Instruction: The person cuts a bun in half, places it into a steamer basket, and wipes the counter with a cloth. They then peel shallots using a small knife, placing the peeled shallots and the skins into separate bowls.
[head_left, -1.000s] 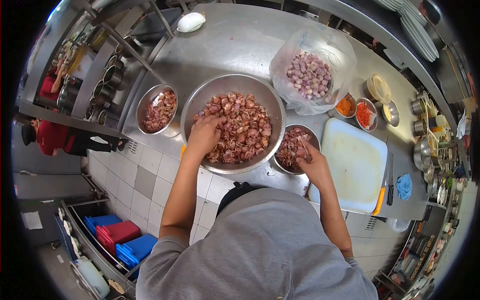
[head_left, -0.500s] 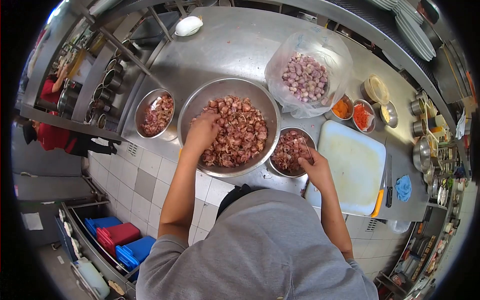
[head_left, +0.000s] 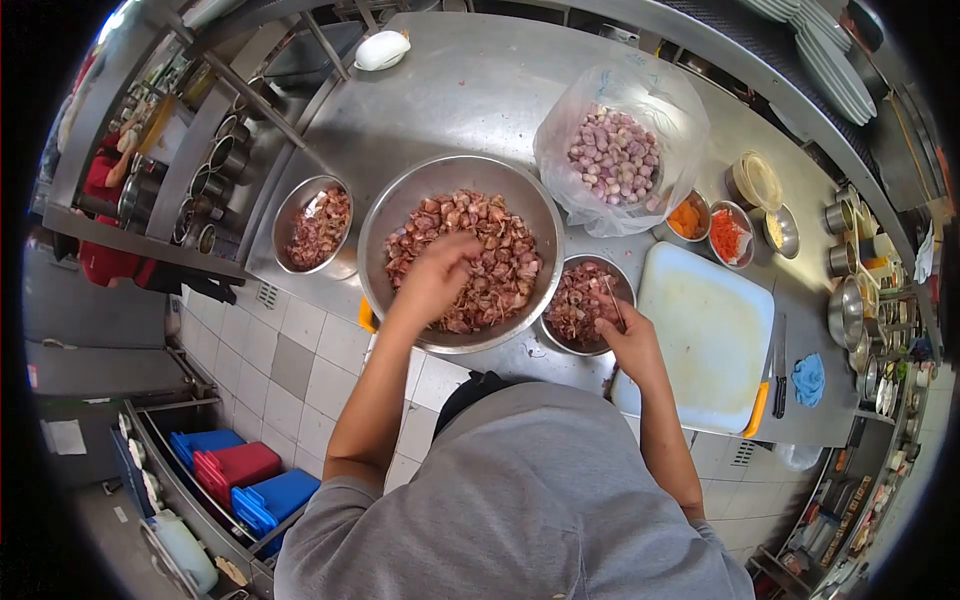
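My left hand (head_left: 438, 277) is over the large steel bowl (head_left: 375, 285), its fingers curved and apart just above the unpeeled shallots (head_left: 495, 270). Nothing shows between the fingers. In my right hand (head_left: 632, 338) is a small knife (head_left: 613, 297), its thin blade pointing up and away from me. That hand is at the right rim of a smaller steel bowl (head_left: 545, 338) holding reddish shallot skins and pieces (head_left: 580, 298). Left of the large bowl stands another steel bowl (head_left: 282, 243) with similar pieces.
Beyond the bowls is a clear plastic bag (head_left: 555, 150) of peeled shallots (head_left: 612, 160). To the right are a white cutting board (head_left: 705, 330), a black-handled knife (head_left: 779, 390), a blue cloth (head_left: 808, 380) and bowls of orange pieces (head_left: 728, 238). A person in red (head_left: 105, 180) stands at far left.
My left hand has moved right and slightly nearer me over the large bowl. My right hand stays with the knife at the small bowl. The person at far left has shifted.
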